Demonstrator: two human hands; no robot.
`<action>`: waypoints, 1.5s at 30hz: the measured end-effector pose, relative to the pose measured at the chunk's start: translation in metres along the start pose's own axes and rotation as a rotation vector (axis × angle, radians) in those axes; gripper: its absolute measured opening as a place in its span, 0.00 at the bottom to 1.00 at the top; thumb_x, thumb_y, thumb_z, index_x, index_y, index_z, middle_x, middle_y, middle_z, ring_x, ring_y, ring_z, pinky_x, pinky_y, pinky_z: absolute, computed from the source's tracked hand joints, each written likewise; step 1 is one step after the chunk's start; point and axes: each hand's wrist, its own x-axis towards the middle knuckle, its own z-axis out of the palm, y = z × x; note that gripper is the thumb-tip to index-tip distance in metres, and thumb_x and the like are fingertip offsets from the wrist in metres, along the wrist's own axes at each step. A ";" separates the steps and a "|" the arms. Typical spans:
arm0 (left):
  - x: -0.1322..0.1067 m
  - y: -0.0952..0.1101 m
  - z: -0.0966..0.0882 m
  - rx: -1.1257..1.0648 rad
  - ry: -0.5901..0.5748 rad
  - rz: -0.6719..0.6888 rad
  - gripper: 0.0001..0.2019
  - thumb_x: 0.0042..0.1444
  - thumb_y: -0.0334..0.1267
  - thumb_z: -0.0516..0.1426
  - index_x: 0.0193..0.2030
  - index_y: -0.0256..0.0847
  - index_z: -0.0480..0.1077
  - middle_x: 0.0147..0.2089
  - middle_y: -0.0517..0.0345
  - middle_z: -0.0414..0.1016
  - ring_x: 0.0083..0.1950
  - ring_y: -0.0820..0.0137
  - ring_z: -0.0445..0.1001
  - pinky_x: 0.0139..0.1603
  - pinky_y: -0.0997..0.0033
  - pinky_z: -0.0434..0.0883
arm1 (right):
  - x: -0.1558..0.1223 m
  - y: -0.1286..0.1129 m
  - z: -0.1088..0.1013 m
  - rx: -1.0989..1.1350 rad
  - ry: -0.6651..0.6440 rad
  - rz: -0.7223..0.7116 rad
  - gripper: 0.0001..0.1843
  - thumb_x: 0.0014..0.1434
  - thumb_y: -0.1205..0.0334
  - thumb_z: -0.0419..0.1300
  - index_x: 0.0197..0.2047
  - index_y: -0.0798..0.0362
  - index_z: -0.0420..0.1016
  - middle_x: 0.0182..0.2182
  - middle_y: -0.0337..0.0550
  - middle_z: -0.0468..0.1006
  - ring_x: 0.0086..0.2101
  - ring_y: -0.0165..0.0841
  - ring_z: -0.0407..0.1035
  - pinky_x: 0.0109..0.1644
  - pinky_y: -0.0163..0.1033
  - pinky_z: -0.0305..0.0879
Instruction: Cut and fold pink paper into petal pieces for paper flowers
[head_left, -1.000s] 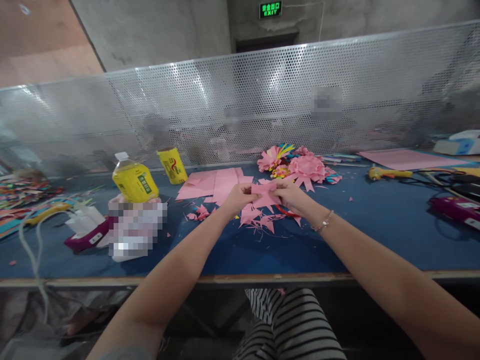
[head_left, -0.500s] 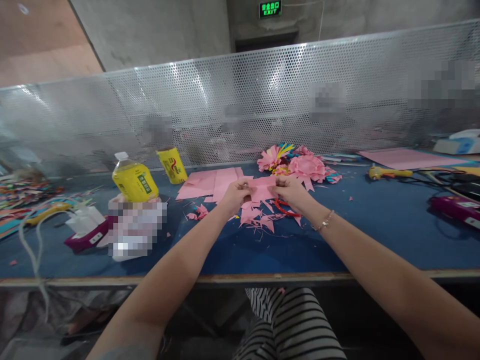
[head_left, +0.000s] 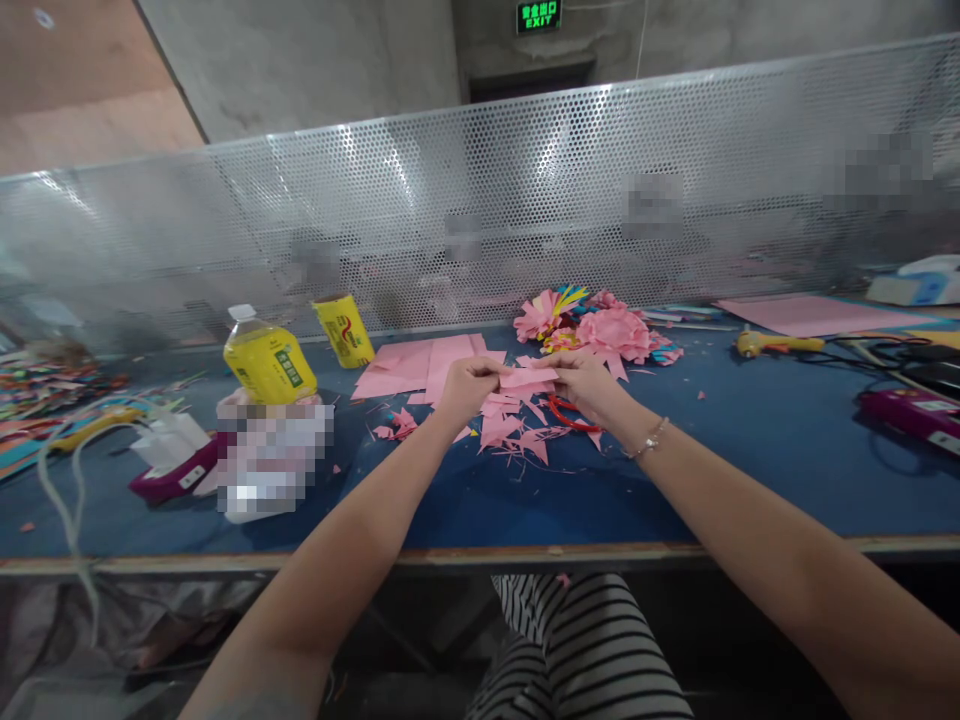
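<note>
Between my hands, a small piece of pink paper (head_left: 529,378) is held above the blue table, folded into a narrow strip. My left hand (head_left: 471,388) pinches its left end and my right hand (head_left: 587,384) pinches its right end. Beneath it lie pink paper scraps (head_left: 517,435) and thin slivers. Red-handled scissors (head_left: 574,414) rest partly under my right hand, their blades hidden. Flat pink sheets (head_left: 409,367) are stacked just beyond my left hand. Behind my right hand sit pink paper flowers (head_left: 611,333) with blue and yellow strips.
At left stand a bottle of yellow liquid (head_left: 271,360), a yellow can (head_left: 345,332) and a purple power strip (head_left: 176,475) with white cables. Rightward lie a yellow glue gun (head_left: 780,345), another purple power strip (head_left: 911,418) and a large pink sheet (head_left: 802,315). A perforated metal screen (head_left: 420,220) borders the back.
The pink paper was an open, flat piece facing me; now it is folded over into a narrower strip. Both hands keep their pinch in nearly the same place.
</note>
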 end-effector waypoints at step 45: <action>-0.007 0.012 0.007 -0.371 -0.142 -0.315 0.14 0.36 0.28 0.60 0.34 0.33 0.66 0.23 0.59 0.70 0.25 0.74 0.71 0.32 0.70 0.69 | -0.001 -0.001 -0.001 -0.197 -0.056 -0.087 0.15 0.40 0.64 0.62 0.35 0.53 0.71 0.27 0.39 0.74 0.24 0.27 0.69 0.36 0.39 0.69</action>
